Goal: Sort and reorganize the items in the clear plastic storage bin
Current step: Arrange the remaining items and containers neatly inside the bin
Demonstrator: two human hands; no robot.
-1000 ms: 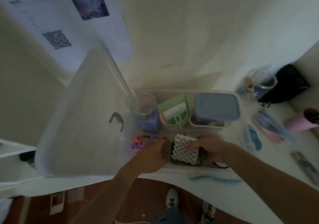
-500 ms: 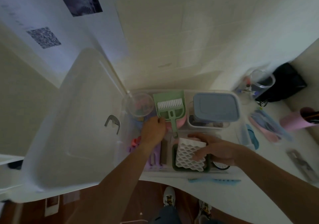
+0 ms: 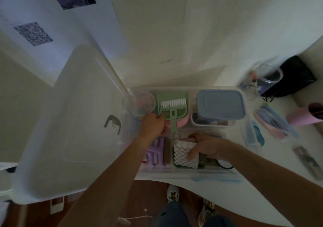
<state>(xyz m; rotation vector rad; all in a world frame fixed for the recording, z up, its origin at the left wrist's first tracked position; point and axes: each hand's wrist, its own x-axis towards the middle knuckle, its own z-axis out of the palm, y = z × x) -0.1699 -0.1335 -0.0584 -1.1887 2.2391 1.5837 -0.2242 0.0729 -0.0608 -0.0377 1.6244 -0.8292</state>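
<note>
The clear plastic storage bin (image 3: pixel 188 88) sits on a white table, its lid (image 3: pixel 70 121) swung open to the left. Inside are a clear round cup (image 3: pixel 139 104), a green dustpan with a white brush (image 3: pixel 173 107) on something pink, a blue-lidded container (image 3: pixel 220 104), a purple item (image 3: pixel 155 153) and a white lattice soap dish (image 3: pixel 183 155). My left hand (image 3: pixel 153 125) is closed around something by the dustpan's left edge; what it grips is hidden. My right hand (image 3: pixel 208 146) rests on the soap dish, fingers spread along its right side.
To the right of the bin lie a blue item (image 3: pixel 258 135), pink and blue utensils (image 3: pixel 274 123), a pink cup (image 3: pixel 304 116), a clear jar (image 3: pixel 267 78), a black bag (image 3: pixel 295 76) and a small dark tool (image 3: pixel 307 160). A blue brush (image 3: pixel 216 180) lies at the table's front edge.
My left hand moved from the soap dish's left side up to the dustpan's left edge. My right hand stayed on the soap dish. The camera tilted a little.
</note>
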